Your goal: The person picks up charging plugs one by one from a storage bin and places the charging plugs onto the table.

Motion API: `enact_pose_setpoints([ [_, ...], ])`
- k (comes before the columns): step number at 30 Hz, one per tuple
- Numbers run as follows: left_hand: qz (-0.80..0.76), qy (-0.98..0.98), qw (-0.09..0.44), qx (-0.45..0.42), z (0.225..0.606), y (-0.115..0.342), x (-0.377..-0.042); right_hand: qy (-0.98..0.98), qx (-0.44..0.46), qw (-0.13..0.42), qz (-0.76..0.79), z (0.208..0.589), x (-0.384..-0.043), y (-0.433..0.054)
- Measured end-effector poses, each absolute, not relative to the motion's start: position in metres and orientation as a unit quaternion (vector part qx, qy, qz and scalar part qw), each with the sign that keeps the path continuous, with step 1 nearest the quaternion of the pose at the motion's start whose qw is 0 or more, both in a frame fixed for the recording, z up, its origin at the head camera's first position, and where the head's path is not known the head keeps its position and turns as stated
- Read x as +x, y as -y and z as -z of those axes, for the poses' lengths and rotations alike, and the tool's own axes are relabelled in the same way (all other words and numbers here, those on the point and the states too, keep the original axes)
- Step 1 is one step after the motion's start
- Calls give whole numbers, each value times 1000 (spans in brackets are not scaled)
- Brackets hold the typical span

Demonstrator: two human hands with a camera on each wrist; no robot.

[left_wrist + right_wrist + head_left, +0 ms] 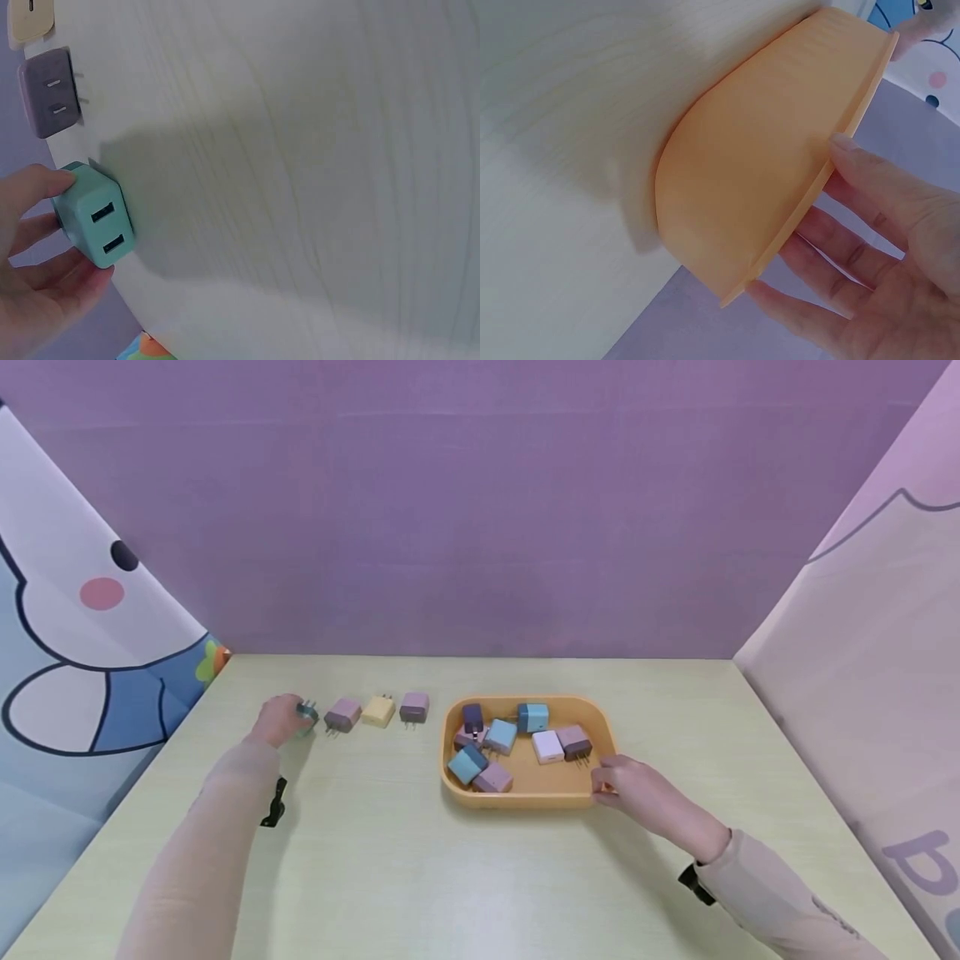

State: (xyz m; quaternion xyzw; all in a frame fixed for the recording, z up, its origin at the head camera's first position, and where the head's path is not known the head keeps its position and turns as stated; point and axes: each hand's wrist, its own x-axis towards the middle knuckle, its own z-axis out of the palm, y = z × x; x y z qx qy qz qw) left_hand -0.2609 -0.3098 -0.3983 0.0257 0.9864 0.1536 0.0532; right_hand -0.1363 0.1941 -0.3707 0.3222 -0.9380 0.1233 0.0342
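At the left end of a row of chargers, my left hand pinches a teal USB charger between thumb and fingers. Two dark USB ports on it face the left wrist camera, and it is right at the tabletop. To its right lie a purple charger, a yellow charger and another purple charger. My right hand holds the orange basket by the rim at its near right corner, thumb outside and fingers over the edge.
Inside the basket lie several chargers, among them a blue one, a white one and a dark purple one. The pale wooden table meets a purple backdrop behind, with printed cloth at both sides.
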Motion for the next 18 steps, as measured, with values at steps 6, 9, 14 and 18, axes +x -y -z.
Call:
enact_pose_setpoints([
  [6, -159, -986, 52, 27, 400, 310, -261, 938, 322, 34, -122, 372, -137, -194],
  [9, -162, -985, 54, 26, 401, 309, -261, 938, 322, 32, -122, 372, -136, -195],
  [14, -160, -985, 54, 31, 402, 309, -262, 939, 320, 28, -123, 372, -136, -194],
  [18, -159, -985, 64, 27, 402, 309, -263, 940, 314, 24, -128, 371, -136, -194],
])
